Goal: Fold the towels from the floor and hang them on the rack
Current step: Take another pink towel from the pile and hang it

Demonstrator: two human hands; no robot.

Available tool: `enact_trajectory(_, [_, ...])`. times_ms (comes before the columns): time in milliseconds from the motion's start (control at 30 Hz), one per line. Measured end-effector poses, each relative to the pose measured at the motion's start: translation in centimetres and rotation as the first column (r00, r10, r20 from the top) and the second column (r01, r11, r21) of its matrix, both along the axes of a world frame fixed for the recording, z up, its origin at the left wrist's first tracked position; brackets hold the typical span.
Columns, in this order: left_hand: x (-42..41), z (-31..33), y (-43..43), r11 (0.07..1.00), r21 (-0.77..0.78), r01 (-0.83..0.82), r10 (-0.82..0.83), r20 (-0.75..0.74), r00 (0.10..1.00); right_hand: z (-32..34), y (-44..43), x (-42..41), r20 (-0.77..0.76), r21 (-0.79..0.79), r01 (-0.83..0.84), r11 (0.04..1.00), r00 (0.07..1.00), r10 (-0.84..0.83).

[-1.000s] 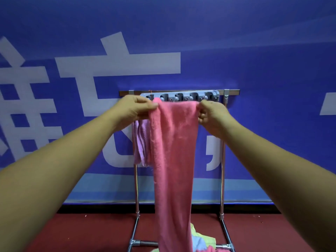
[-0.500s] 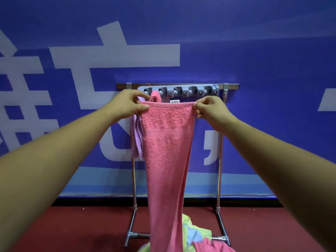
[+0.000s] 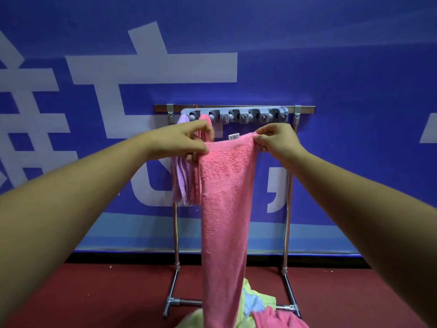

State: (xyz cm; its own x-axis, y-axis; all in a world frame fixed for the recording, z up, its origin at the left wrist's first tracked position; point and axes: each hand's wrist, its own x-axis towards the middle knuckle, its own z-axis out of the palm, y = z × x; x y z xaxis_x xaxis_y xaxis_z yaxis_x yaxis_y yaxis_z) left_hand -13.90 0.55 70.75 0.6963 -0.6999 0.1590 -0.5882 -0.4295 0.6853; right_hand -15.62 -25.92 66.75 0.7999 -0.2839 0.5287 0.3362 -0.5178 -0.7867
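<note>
Both arms reach forward. The left hand [image 3: 186,140] pinches the top left corner of the towel [image 3: 224,197] and the right hand [image 3: 276,140] pinches the top right, the edge taut between them. The towel hangs long before the rack [image 3: 287,209], just under its hook bar [image 3: 236,114], ending by the pile [image 3: 259,304] on the floor [image 3: 106,292]. A lilac towel [image 3: 178,183] hangs behind the left hand.

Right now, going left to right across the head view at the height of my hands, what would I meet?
Left hand → held pink towel → right hand. The lilac towel and the other pink towel on the rack sit behind the left hand, so I leave them out.
</note>
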Motion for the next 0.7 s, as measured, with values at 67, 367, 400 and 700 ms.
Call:
enact_trajectory(67, [-0.7,0.2,-0.3,0.995,-0.029,0.095,-0.096,-0.047,0.994,0.0,0.0,0.0,-0.008,0.0,0.004,1.0,1.0,-0.004])
enact_trajectory(367, [-2.1,0.7,-1.6,0.965,0.246,0.087,-0.163,0.308,0.937,-0.1,0.4,-0.3,-0.023,-0.008,-0.023,1.0,0.999,0.023])
enact_trajectory(400, [-2.3,0.7,-1.8,0.97,0.226,0.09,-0.168,0.355,0.92,-0.2,0.6,-0.3,-0.033,-0.003,-0.038,0.999,0.999,0.038])
enact_trajectory(700, [-3.0,0.3,-3.2,0.985,0.172,-0.015,-0.051,0.369,0.928,-0.4,2.2,-1.4,-0.132,0.139,-0.275,0.951,0.947,0.293])
